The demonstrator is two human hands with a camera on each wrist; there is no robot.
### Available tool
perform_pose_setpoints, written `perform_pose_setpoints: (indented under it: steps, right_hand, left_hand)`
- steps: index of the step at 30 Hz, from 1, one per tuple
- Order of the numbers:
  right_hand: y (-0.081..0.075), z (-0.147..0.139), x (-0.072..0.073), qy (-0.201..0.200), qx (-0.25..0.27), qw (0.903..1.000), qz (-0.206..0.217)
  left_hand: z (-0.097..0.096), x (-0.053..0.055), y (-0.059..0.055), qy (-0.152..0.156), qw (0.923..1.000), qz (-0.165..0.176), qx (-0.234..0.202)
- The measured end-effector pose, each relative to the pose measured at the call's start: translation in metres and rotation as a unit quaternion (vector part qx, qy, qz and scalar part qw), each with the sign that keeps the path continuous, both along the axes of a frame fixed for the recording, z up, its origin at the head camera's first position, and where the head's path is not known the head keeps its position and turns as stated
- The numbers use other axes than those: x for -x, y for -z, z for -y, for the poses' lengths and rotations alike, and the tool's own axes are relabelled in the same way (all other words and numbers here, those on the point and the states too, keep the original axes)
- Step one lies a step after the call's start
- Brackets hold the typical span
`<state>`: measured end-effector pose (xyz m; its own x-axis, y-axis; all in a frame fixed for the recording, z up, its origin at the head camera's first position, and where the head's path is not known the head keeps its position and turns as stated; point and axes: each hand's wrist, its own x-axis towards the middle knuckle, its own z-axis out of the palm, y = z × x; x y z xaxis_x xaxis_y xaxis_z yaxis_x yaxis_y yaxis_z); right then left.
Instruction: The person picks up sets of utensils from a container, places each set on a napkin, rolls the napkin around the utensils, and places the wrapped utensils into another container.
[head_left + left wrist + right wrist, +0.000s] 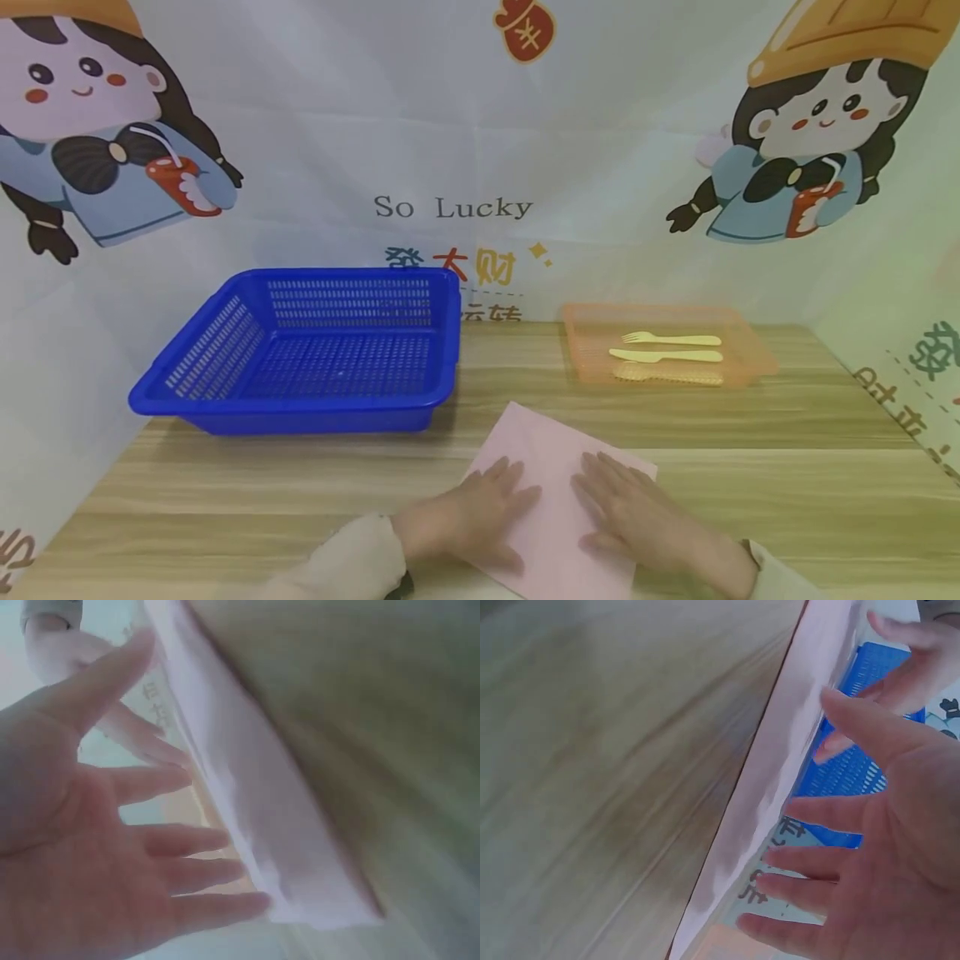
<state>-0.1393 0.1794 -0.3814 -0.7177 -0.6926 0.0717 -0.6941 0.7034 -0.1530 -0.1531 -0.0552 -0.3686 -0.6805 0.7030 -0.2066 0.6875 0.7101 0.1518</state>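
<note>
A flat pink napkin (551, 467) lies turned at an angle near the table's front edge. My left hand (480, 512) rests over its left side, fingers spread. Over the right side is my right hand (637, 517), fingers likewise straight and apart. Both wrist views show the palm with the fingertips right at the pink napkin (240, 765), and neither hand holds anything. In the right wrist view the napkin (765, 765) appears as a thin, slightly rumpled strip along the wood. Parts of it are hidden beneath the hands.
A blue plastic basket (442, 383) stands at the back left. At the back right is an orange translucent tray (753, 358) with a yellow fork (675, 340), a yellow knife (675, 356) and another yellow utensil behind its front wall. A printed cloth (450, 125) hangs behind the wooden table (787, 483).
</note>
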Motion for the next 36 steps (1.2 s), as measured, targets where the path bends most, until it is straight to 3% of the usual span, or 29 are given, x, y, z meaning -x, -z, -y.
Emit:
perform_pose_setpoints:
  steps: [4,10,19,36]
  right_hand:
    - [0.000,-0.002,0.001,0.003,-0.015,0.9998,0.012]
    - [0.001,-0.002,0.002,-0.012,-0.022,0.9997,-0.006]
    - [-0.002,0.001,0.001,0.009,-0.036,0.9992,0.011]
    - [-0.001,-0.001,0.000,0.001,-0.047,0.9989,0.008]
  left_hand:
    - [-0.002,-0.005,0.000,-0.025,0.9993,0.022,0.017]
    - [-0.001,0.003,-0.002,-0.019,0.9986,0.028,0.041]
    - [0.003,0.006,-0.005,-0.008,0.9988,0.042,0.022]
    - [0.005,0.005,-0.005,-0.006,0.9989,0.042,0.019]
